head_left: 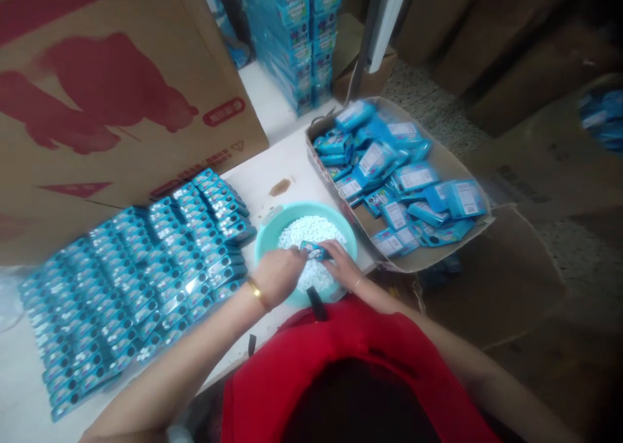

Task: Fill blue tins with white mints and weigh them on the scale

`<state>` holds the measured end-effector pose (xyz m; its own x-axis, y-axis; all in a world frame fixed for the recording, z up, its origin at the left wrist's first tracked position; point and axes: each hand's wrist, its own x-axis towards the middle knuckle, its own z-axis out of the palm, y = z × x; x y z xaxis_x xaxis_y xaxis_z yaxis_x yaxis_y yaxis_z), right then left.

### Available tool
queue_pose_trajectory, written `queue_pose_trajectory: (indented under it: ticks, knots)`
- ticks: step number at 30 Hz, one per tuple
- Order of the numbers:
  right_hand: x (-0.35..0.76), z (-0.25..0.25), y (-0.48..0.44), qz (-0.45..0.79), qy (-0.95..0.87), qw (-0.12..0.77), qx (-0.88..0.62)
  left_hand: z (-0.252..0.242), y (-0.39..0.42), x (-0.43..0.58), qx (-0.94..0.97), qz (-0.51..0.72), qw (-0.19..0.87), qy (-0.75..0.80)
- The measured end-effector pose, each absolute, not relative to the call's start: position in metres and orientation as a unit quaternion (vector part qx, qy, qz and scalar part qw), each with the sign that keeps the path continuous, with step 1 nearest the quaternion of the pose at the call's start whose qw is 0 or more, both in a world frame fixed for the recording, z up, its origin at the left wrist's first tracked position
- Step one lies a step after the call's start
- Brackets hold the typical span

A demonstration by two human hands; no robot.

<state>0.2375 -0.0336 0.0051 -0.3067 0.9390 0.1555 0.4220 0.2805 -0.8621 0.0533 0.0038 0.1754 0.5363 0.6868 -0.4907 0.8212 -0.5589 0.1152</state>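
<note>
Over a turquoise basin (265,235) of small white pellets (311,226), both hands meet on one small blue box (314,251). My left hand (281,275), with a gold bracelet at the wrist, has its fingers closed on the box's left end. My right hand (344,266) grips the right end between thumb and fingers. The finer detail of the box is blurred, and the fingers cover part of it. Left of the basin, several rows of similar blue boxes (146,281) stand packed side by side on the white table (280,148).
An open carton (428,259) full of blue packets (374,161) stands right of the basin. Wrapped stacks of blue boxes (296,47) rise at the back. A large brown carton (131,86) with red print borders the left. A white upright bar (387,24) stands behind.
</note>
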Motion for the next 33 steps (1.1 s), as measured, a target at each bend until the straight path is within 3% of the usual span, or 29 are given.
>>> queue_pose_trajectory:
  ticks: [5,12,17,26,33]
  knots:
    - [0.248,0.005,-0.032,0.346,-0.709,0.351,-0.505,0.157,0.014,0.03,0.862,-0.15,0.166,0.455]
    - [0.261,0.015,-0.025,0.328,-0.608,0.42,-0.589,0.025,0.024,0.006,0.794,-0.14,0.275,0.524]
    - [0.261,0.013,-0.019,0.367,-0.559,0.437,-0.602,-0.019,-0.013,0.045,0.807,-0.107,0.379,0.44]
    - [0.266,0.005,-0.01,0.47,-0.469,0.484,-0.57,-0.019,-0.024,0.035,0.765,0.028,0.515,0.387]
    - [0.266,0.01,-0.014,0.39,-0.587,0.425,-0.568,0.058,-0.003,-0.01,0.748,0.109,0.513,0.406]
